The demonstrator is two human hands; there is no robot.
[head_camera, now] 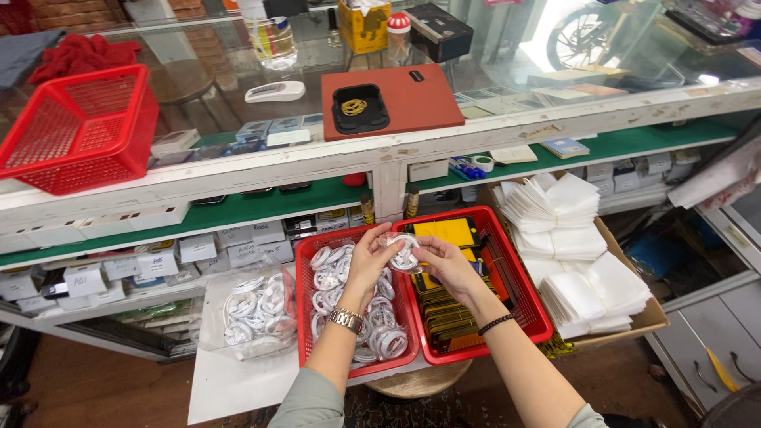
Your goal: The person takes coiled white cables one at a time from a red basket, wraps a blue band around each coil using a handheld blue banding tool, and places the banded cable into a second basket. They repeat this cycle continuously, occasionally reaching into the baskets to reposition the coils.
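Note:
Both of my hands hold one small clear packet with a coiled white cable inside, above two red baskets. My left hand, with a gold watch on its wrist, pinches the packet's left side. My right hand, with a dark bead bracelet, grips its right edge. Under my left hand, a red basket is filled with several more bagged white cables. Under my right hand, the other red basket holds stacked flat black and yellow packages.
A clear bag of coiled white cables lies left of the baskets. A cardboard box with stacks of white sleeves sits at the right. Behind stands a glass counter carrying an empty red basket and a red mat.

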